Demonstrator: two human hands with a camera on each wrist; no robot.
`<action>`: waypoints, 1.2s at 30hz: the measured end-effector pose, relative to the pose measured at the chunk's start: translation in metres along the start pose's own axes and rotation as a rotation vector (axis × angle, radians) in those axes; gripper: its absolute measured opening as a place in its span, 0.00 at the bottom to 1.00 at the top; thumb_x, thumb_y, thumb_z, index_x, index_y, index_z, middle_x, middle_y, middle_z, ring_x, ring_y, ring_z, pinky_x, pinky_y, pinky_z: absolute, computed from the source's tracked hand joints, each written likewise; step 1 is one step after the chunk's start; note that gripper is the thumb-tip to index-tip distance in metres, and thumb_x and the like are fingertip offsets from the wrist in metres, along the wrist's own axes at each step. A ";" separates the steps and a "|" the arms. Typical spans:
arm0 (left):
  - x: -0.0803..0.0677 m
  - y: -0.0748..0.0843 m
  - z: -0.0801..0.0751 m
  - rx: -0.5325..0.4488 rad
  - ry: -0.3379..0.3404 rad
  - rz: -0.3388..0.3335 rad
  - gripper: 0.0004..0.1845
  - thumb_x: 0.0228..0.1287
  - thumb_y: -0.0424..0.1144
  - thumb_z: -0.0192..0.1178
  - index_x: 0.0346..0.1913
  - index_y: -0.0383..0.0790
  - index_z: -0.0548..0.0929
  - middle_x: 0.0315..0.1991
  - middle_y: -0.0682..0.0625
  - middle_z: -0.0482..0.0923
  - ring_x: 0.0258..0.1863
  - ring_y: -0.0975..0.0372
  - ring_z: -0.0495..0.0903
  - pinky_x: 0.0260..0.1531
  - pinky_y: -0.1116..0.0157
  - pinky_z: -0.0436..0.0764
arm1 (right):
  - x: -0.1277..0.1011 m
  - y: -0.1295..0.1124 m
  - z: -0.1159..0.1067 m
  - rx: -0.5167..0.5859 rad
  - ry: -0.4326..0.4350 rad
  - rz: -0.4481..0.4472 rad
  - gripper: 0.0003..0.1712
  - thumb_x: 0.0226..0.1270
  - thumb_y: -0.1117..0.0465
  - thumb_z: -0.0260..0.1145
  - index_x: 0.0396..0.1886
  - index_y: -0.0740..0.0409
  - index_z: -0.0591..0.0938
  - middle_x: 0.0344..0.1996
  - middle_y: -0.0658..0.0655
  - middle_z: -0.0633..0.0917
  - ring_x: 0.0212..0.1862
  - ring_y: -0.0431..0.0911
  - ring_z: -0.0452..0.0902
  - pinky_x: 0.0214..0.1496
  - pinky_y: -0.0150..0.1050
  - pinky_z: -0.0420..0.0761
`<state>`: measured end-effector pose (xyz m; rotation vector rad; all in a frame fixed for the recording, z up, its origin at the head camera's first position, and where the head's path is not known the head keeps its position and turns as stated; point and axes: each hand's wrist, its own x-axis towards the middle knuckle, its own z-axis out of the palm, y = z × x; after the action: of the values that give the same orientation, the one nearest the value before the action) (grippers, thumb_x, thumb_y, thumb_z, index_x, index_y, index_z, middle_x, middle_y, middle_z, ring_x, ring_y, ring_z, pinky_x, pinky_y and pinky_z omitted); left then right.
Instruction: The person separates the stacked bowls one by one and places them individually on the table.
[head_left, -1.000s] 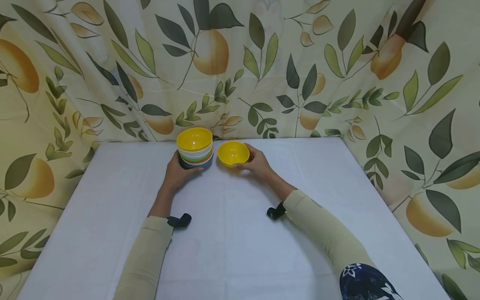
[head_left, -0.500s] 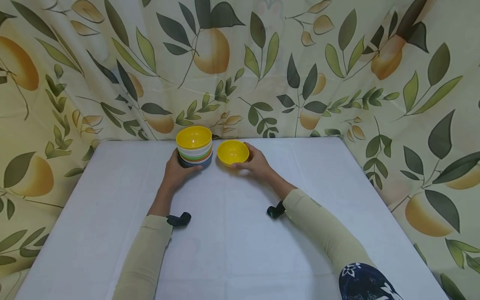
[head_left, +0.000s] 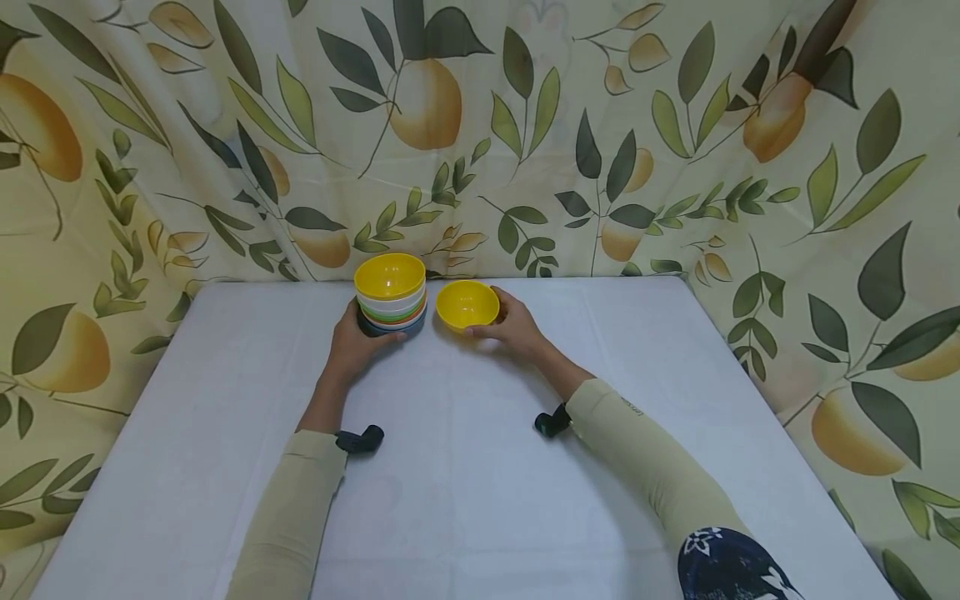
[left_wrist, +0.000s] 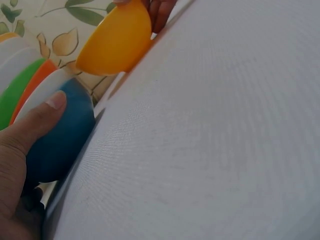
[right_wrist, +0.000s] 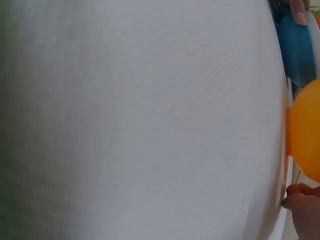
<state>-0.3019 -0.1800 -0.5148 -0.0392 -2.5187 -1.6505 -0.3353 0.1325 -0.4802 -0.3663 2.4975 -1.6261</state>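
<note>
So you're mid-unstack here: one yellow bowl [head_left: 467, 305] is already off and sitting on the white table [head_left: 480, 467], just beside the stack of bowls [head_left: 391, 300] near the back edge by the leaf-print curtain [head_left: 525, 133]. Your right hand [head_left: 517, 329] is cupped round the single bowl's right side, fingers curled on its rim and wall. Your left hand [head_left: 352, 346] braces the stack low down; in the left wrist view the thumb [left_wrist: 42, 117] presses flat on the blue bottom bowl [left_wrist: 60, 145], so that hand is gripping the base.

Next, I'd guess, you let go of the loose bowl and take the top yellow one off the stack, which calls for a clean lift so the white one beneath doesn't come along.

Both forearms lie stretched forward, angling in toward the bowls. The right wrist view is mostly blurred cloth, so the fingertip contact there is hard to confirm.
</note>
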 end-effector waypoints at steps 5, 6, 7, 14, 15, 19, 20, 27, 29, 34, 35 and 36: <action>0.000 -0.001 0.000 0.001 0.003 -0.001 0.62 0.51 0.49 0.85 0.83 0.44 0.55 0.77 0.42 0.66 0.76 0.47 0.63 0.78 0.46 0.60 | 0.002 -0.007 -0.003 -0.053 0.043 0.054 0.61 0.62 0.47 0.80 0.83 0.66 0.57 0.80 0.63 0.64 0.79 0.56 0.60 0.81 0.51 0.62; 0.000 -0.001 0.000 0.000 0.002 0.001 0.62 0.51 0.49 0.85 0.83 0.44 0.55 0.77 0.42 0.66 0.76 0.47 0.63 0.78 0.46 0.60 | 0.002 -0.008 -0.004 -0.067 0.051 0.056 0.61 0.62 0.46 0.80 0.83 0.67 0.56 0.81 0.64 0.62 0.80 0.57 0.58 0.81 0.52 0.60; 0.000 -0.001 0.000 0.001 0.002 0.001 0.62 0.51 0.49 0.85 0.83 0.44 0.55 0.77 0.42 0.66 0.76 0.47 0.63 0.78 0.46 0.60 | 0.003 -0.010 -0.006 -0.080 0.056 0.058 0.61 0.63 0.45 0.79 0.83 0.66 0.56 0.81 0.63 0.61 0.81 0.57 0.56 0.81 0.53 0.59; 0.000 -0.001 -0.001 0.007 -0.009 0.000 0.62 0.52 0.49 0.84 0.83 0.43 0.55 0.77 0.41 0.66 0.76 0.47 0.64 0.78 0.46 0.60 | 0.010 -0.023 -0.014 -0.128 0.095 0.023 0.61 0.63 0.44 0.79 0.85 0.63 0.56 0.82 0.61 0.60 0.82 0.56 0.53 0.82 0.57 0.55; 0.000 -0.001 -0.001 0.008 -0.011 -0.001 0.62 0.52 0.49 0.84 0.83 0.43 0.55 0.77 0.41 0.66 0.76 0.47 0.64 0.78 0.46 0.60 | 0.011 -0.026 -0.015 -0.134 0.097 0.017 0.61 0.63 0.44 0.79 0.84 0.62 0.56 0.82 0.61 0.60 0.82 0.56 0.53 0.82 0.57 0.56; 0.000 0.000 -0.001 0.007 -0.013 -0.001 0.62 0.52 0.49 0.84 0.83 0.42 0.54 0.77 0.41 0.66 0.76 0.47 0.64 0.78 0.46 0.60 | 0.015 -0.036 -0.013 -0.153 0.094 0.008 0.62 0.62 0.43 0.80 0.85 0.60 0.56 0.83 0.58 0.60 0.82 0.55 0.53 0.82 0.57 0.56; 0.000 0.000 -0.001 0.006 -0.013 0.000 0.62 0.52 0.49 0.84 0.83 0.42 0.54 0.77 0.41 0.66 0.76 0.47 0.64 0.78 0.46 0.60 | 0.015 -0.039 -0.013 -0.148 0.093 0.005 0.62 0.61 0.44 0.80 0.85 0.60 0.56 0.83 0.58 0.60 0.82 0.55 0.53 0.82 0.57 0.56; 0.001 -0.001 0.000 -0.003 -0.014 -0.006 0.62 0.51 0.49 0.84 0.83 0.44 0.55 0.76 0.42 0.66 0.76 0.48 0.64 0.78 0.47 0.60 | 0.020 -0.050 -0.004 -0.112 0.061 -0.042 0.60 0.62 0.48 0.80 0.85 0.60 0.56 0.82 0.58 0.61 0.82 0.53 0.54 0.83 0.53 0.55; 0.000 -0.001 0.000 -0.004 -0.020 -0.016 0.62 0.51 0.49 0.85 0.83 0.44 0.55 0.76 0.42 0.66 0.76 0.48 0.64 0.78 0.47 0.60 | 0.021 -0.054 -0.001 -0.094 0.043 -0.048 0.60 0.63 0.48 0.80 0.85 0.60 0.56 0.82 0.57 0.61 0.82 0.52 0.54 0.83 0.53 0.55; 0.000 0.000 -0.001 -0.017 -0.020 -0.008 0.62 0.51 0.48 0.85 0.83 0.44 0.56 0.76 0.43 0.67 0.75 0.49 0.65 0.78 0.48 0.61 | 0.025 -0.064 0.008 -0.064 0.019 -0.084 0.60 0.63 0.47 0.80 0.85 0.58 0.56 0.82 0.55 0.63 0.81 0.50 0.55 0.82 0.50 0.57; 0.001 0.000 -0.001 -0.015 -0.017 -0.006 0.62 0.51 0.49 0.85 0.83 0.44 0.56 0.76 0.43 0.67 0.75 0.49 0.65 0.77 0.48 0.61 | 0.026 -0.066 0.010 -0.060 0.017 -0.093 0.60 0.63 0.47 0.80 0.85 0.58 0.56 0.81 0.55 0.63 0.81 0.50 0.56 0.82 0.50 0.58; 0.001 -0.001 0.000 -0.014 -0.016 -0.005 0.62 0.51 0.49 0.85 0.83 0.44 0.56 0.76 0.43 0.67 0.75 0.49 0.65 0.77 0.48 0.61 | 0.026 -0.068 0.012 -0.056 0.016 -0.099 0.60 0.63 0.47 0.80 0.85 0.57 0.57 0.81 0.55 0.64 0.81 0.50 0.56 0.82 0.51 0.58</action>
<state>-0.3026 -0.1806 -0.5151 -0.0483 -2.5209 -1.6762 -0.3493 0.0889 -0.4228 -0.4937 2.5798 -1.6019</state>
